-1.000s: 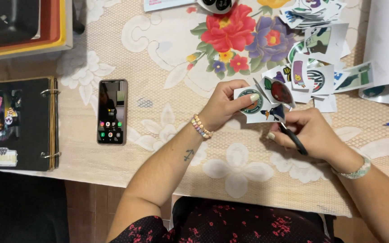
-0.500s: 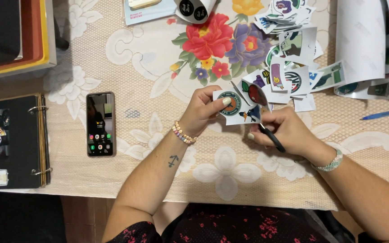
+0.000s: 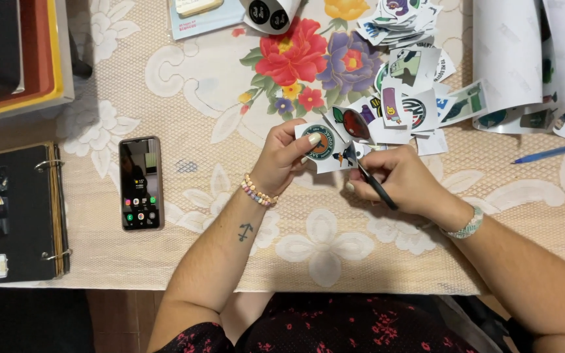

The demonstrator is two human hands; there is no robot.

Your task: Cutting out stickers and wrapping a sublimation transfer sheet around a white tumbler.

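We see the left hand (image 3: pixel 287 157) pinching a small white sticker sheet (image 3: pixel 327 146) between thumb and fingers, holding it just above the tablecloth (image 3: pixel 184 85); the sheet carries a round green-and-orange emblem, a dark red oval shape and a small bird figure. The right hand (image 3: pixel 400 182) is closed around a thin black tool (image 3: pixel 375 186) (its tip meets the lower right part of the sheet, near the bird figure), so both hands are shut on something and meet at the sheet, at the middle of the table.

The left wrist wears a bracelet of pale beads (image 3: pixel 257 191), and a small dark tattoo shows on the forearm. The right wrist wears a light green and white band (image 3: pixel 465 225).

Just beyond the sheet lies a loose pile of cut stickers (image 3: pixel 413 98), overlapping one another and reaching to the top edge of the view. To their right, white backing sheets (image 3: pixel 511 59) curl upward, and a blue pen (image 3: pixel 554 151) lies slanted below them. The tablecloth is cream lace with a printed bunch of red and purple flowers.

Well apart on the left a phone (image 3: pixel 140 184) lies face up with its screen lit. Further left, a black ring binder (image 3: pixel 14 212) sits at the table's edge, and stacked trays (image 3: pixel 27 52) in yellow, red and black fill the upper left corner.
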